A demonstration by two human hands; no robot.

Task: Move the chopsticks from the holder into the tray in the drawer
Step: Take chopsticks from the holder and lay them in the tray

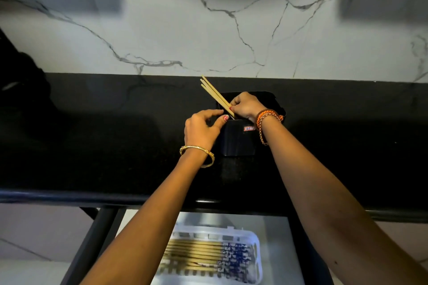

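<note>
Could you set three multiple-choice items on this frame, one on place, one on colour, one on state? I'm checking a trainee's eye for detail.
1. Where does the holder stand?
A. on the black counter
B. in the drawer
C. on the floor

2. What colour is the tray in the drawer?
A. red
B. white
C. green

3. What is the right hand doing?
A. hanging free
B. resting flat on the counter
C. gripping chopsticks at the holder's mouth

Answers: 1 A, the holder sits on the dark counter; 2 B, its slotted rim is white; 3 C, the fingers close around the sticks while the left hand pinches the holder's edge.
</note>
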